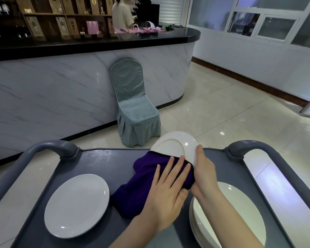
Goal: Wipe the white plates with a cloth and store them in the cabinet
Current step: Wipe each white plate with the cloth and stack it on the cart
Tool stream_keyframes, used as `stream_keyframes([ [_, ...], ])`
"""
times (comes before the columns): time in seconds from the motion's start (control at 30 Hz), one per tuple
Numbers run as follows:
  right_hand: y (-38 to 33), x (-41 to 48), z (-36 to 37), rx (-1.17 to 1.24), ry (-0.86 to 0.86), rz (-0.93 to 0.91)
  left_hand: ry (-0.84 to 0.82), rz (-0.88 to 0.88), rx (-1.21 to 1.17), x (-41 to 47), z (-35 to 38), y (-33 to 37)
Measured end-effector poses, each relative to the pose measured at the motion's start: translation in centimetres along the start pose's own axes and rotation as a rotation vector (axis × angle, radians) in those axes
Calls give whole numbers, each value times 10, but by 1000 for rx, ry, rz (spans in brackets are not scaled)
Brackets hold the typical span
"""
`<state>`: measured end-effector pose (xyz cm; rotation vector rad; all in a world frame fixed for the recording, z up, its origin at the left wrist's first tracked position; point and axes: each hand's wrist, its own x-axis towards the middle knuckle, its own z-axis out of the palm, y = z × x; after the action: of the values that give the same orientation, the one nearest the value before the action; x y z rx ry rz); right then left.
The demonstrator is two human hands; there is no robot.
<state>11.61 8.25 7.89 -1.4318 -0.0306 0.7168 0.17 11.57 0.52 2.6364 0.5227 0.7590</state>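
Note:
A white plate (175, 145) is held tilted above the grey cart (97, 163). My right hand (204, 170) grips its right rim. My left hand (168, 192) lies flat with fingers spread on a dark purple cloth (138, 192), pressing it against the plate's lower part. The cloth hangs down onto the cart top. A single white plate (77, 204) lies flat on the cart at the left. A stack of white plates (243, 217) sits at the right, partly hidden by my right forearm.
The cart has curved grey handles (48, 147) at the far corners. A chair with a grey-green cover (132, 104) stands against a marble-fronted counter (61, 90). A person (123, 15) stands behind the counter. Tiled floor (240, 113) spreads to the right.

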Motion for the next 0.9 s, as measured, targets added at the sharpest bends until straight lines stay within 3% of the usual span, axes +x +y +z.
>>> stream_keyframes([
  [0.27,-9,-3,-5,71,17,26,80,-26,-54,-41,17,-26],
  [0.37,-17,-3,-11,95,7,-3,130,-242,-318,-43,19,-36],
  [0.6,-19,-12,-15,60,-37,-13,177,-471,-742,3,-5,-62],
  [0.67,-14,-14,-18,46,-69,-12,91,-542,-678,12,-17,-71],
  [0.73,-16,-14,-19,17,-68,-19,50,-505,-639,11,-25,-67],
  [0.9,-20,-8,-18,17,-49,-2,135,-377,-542,-23,-12,-37],
])
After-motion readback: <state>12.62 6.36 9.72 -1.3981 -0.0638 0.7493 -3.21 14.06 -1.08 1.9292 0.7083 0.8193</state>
